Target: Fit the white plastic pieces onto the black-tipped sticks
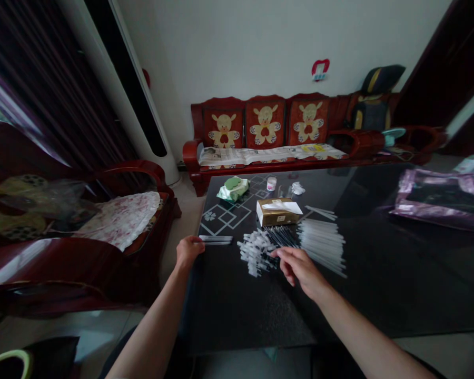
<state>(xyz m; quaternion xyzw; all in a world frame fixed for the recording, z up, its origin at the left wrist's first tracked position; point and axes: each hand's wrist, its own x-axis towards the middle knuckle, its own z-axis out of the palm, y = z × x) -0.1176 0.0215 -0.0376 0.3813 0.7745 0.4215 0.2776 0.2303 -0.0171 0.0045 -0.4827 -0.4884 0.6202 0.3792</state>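
Note:
At the left edge of the black table, my left hand [190, 251] is closed at the near ends of a few thin, translucent tubes [218, 240] that lie across the tabletop. My right hand [298, 267] reaches over a loose heap of short whitish pieces [256, 250], its index finger and thumb drawn together there. Whatever sits between those fingertips is too small to make out. Thin black sticks [281, 236] with whitish ends lie just behind the right hand. Right of them is a neat row of long, frosted tubes [322, 242].
A gold tissue box [278, 217] stands behind the heap. Farther back are a green-lidded wipes pack [234, 188], a small white cup [271, 183] and a crumpled white tissue [298, 188]. A purple-edged plastic bag [438, 197] lies right on the black table [237, 316].

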